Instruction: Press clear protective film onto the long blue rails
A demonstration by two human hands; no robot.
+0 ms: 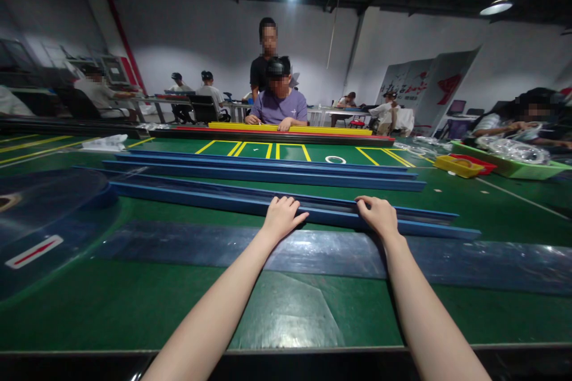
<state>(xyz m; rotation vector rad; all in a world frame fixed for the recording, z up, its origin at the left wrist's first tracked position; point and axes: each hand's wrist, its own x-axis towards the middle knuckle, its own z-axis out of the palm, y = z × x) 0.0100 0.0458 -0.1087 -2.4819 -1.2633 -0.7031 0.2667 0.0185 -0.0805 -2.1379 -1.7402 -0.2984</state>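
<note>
My left hand (281, 215) and my right hand (379, 214) both rest on the near edge of a long blue channel strip (201, 197) that lies across the green table (134, 303). On each hand the fingers curl over the strip's rim and grip it. A flat dark blue sheet (322, 253) lies under my wrists, just in front of the strip. Two more long blue strips (263, 171) lie parallel farther back.
A person in a purple shirt sits across the table behind yellow and red strips (286, 129), with another person standing behind. A white tape ring (335, 159) lies mid-table. A yellow tray (458, 165) and green tray (509, 168) stand at right. A dark film roll (44, 214) is at left.
</note>
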